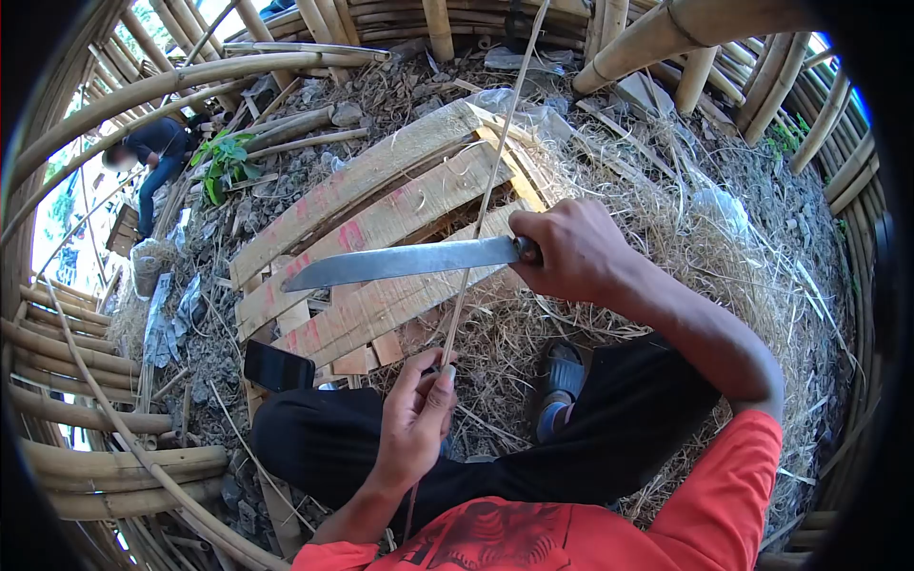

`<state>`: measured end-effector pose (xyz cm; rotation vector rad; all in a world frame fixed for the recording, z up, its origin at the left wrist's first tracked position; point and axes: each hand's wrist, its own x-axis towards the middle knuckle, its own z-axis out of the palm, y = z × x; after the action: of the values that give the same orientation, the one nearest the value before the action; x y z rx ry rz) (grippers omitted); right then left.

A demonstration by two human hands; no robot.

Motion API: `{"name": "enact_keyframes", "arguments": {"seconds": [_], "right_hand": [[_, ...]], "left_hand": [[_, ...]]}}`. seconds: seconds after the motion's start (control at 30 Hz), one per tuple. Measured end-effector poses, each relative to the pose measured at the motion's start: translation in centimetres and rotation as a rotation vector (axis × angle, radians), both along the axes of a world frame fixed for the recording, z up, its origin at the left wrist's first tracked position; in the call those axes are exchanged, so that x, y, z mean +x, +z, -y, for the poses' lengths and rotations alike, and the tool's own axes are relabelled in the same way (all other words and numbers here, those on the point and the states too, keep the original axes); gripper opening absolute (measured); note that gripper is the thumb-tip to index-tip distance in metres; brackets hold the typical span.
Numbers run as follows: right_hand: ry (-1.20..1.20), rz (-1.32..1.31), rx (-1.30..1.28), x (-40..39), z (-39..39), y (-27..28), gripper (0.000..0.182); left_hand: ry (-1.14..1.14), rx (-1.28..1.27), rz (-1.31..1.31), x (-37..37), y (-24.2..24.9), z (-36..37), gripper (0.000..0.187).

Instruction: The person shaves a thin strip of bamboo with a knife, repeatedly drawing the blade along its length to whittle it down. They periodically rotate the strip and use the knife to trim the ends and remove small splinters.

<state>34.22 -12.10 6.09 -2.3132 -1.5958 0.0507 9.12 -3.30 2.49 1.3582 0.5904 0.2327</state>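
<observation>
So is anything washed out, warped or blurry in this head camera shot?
Head view: strong fisheye, with dark rounded corners and poles that look bowed near the edges; daylight washes out the gaps at upper left; the plastic on the right catches glare; the knife looks fairly crisp, while the distant person is softer, the head blurred out.

Right of our left fingers point(436, 383), we see rough matt wooden boards point(381, 228); above, a smooth metal blade point(400, 265).
</observation>
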Motion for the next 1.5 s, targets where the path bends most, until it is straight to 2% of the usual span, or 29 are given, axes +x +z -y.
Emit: {"name": "enact_keyframes", "arguments": {"seconds": [0.07, 0.17, 0.47, 0.6, 0.67, 0.7, 0.73, 0.8, 0.87, 0.9, 0.97, 1.13, 1.23, 1.3, 1.37, 1.43, 1.5], "right_hand": [[-0.043, 0.028, 0.002, 0.0, -0.2, 0.1, 0.012], [-0.029, 0.009, -0.055, 0.3, -0.2, 0.1, 0.014], [-0.068, 0.073, -0.136, 1.5, -0.8, -0.6, 0.015], [-0.078, 0.143, -0.067, 2.2, -1.3, -1.4, 0.007], [-0.274, 0.114, -0.209, 4.6, -1.9, -1.8, 0.011], [-0.411, 0.049, -0.203, 9.0, -1.7, -0.9, 0.019], [-0.636, 0.034, -0.092, 10.9, 0.0, 0.5, 0.022], [-0.713, 0.235, 0.175, 16.2, 3.2, -3.1, 0.026], [-0.725, 0.056, 0.084, 15.6, 4.0, -4.2, 0.029], [-0.734, -0.030, 0.049, 15.0, 4.3, -4.4, 0.030], [-0.648, 0.040, 0.027, 13.2, 4.3, -4.4, 0.029], [-0.674, -0.254, 0.318, 11.3, 3.0, -3.5, 0.030], [-0.489, -0.312, 0.281, 8.1, 2.5, -1.0, 0.023], [-0.284, -0.132, 0.196, 5.7, 1.8, -1.0, 0.020], [-0.112, -0.047, -0.040, 2.3, 0.9, 0.7, 0.015], [0.016, -0.027, -0.114, 0.0, 0.2, 1.4, 0.015], [0.027, -0.034, -0.143, -1.2, -0.5, 0.8, 0.018]], "left_hand": [[0.030, 0.196, 0.010, -0.2, -1.0, 0.8, 0.034], [0.021, 0.303, 0.100, -0.5, -2.3, 1.1, 0.034], [0.061, 0.141, 0.016, 0.0, -1.2, 2.4, 0.034], [0.081, 0.084, -0.007, 0.1, -0.6, 2.1, 0.031], [0.021, 0.141, -0.044, -0.5, -0.7, 2.6, 0.030], [-0.010, 0.174, -0.062, -1.2, -0.9, 3.0, 0.029], [-0.035, 0.242, -0.045, -2.3, -1.6, 3.7, 0.028], [0.053, 0.155, -0.038, -3.1, -1.1, 2.9, 0.029], [0.138, -0.022, 0.015, -3.3, -0.6, 1.6, 0.030], [0.124, -0.008, 0.028, -3.0, -0.2, 0.7, 0.033], [0.077, -0.077, 0.015, -2.4, 0.4, -0.5, 0.034], [0.093, -0.153, 0.039, -2.2, -0.8, -0.8, 0.036], [0.085, -0.149, 0.010, -2.2, -1.4, -0.6, 0.037], [0.081, -0.129, -0.013, -2.3, -1.7, -0.3, 0.037], [0.079, -0.086, -0.025, -2.3, -1.8, -0.1, 0.038], [0.077, -0.048, -0.012, -2.5, -2.1, 0.0, 0.038], [0.087, 0.004, -0.008, -2.7, -2.2, 0.3, 0.037]]}}
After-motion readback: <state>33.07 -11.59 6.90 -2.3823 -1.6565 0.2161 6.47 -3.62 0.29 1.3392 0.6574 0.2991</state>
